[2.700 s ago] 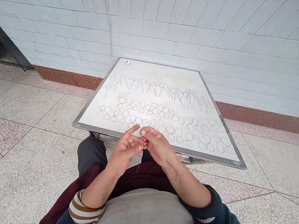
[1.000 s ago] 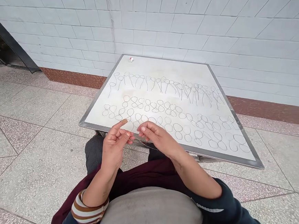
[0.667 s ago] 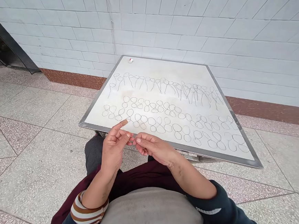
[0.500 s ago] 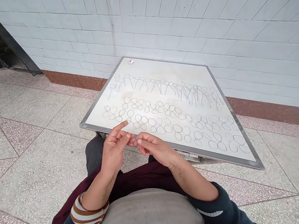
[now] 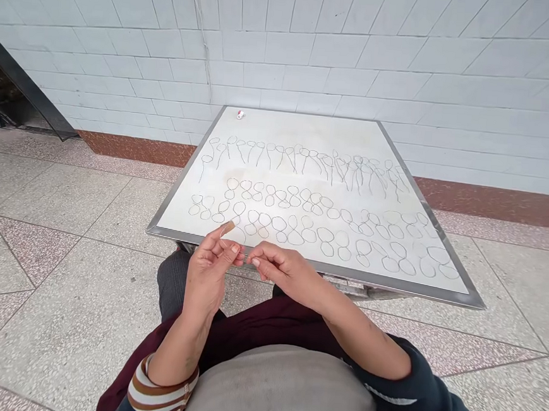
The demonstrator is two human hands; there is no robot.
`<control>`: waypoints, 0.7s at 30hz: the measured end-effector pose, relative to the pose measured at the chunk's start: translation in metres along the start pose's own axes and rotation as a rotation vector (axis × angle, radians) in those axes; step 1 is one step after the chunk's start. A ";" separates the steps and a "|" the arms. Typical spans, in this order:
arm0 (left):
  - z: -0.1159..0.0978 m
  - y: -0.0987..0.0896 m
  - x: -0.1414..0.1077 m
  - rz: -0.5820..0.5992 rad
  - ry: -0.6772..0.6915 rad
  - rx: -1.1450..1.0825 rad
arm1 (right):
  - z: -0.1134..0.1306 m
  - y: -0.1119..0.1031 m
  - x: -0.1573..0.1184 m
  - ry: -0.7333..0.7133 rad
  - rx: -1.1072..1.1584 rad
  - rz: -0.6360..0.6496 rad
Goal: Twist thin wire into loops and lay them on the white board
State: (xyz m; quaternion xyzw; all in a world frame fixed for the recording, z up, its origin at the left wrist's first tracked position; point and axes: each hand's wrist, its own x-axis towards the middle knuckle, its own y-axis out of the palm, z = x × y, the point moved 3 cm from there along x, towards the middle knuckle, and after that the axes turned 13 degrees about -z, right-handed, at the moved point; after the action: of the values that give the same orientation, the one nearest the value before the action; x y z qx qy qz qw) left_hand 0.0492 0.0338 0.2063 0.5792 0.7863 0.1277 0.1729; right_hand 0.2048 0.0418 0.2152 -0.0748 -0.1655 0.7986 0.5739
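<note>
Left hand (image 5: 208, 273) pinching thin, pale, curved wire (image 5: 245, 258) by white, metal-rimmed table (image 5: 299, 129); right hand (image 5: 288, 273) narrowed alongside, hold unclear from here. Apparent step: twisting wire; next move needs steady left pinch.

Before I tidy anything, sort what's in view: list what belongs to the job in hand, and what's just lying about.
Seems part of the job:
- thin wire, pinched by the left hand, beside the right hand's fingertips
- tailed loops
- double loops
- table under the loops

Seems incidental:
- small red-and-white object, far left corner
- cable on the wall
</note>
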 end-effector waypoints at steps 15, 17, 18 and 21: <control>0.002 -0.005 0.002 -0.034 -0.045 0.068 | -0.002 0.002 -0.001 -0.355 -0.270 -0.199; 0.001 -0.006 0.002 -0.025 -0.037 0.078 | -0.002 0.002 -0.001 -0.365 -0.283 -0.209; 0.001 -0.006 0.002 -0.022 -0.036 0.080 | -0.002 0.002 -0.001 -0.366 -0.292 -0.214; 0.000 -0.005 0.002 -0.032 -0.035 0.093 | -0.001 0.002 -0.002 -0.370 -0.300 -0.240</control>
State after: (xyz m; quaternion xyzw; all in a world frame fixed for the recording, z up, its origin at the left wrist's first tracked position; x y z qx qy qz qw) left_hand 0.0439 0.0342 0.2042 0.5760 0.7975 0.0781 0.1617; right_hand 0.2039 0.0391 0.2132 0.0085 -0.3916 0.6916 0.6069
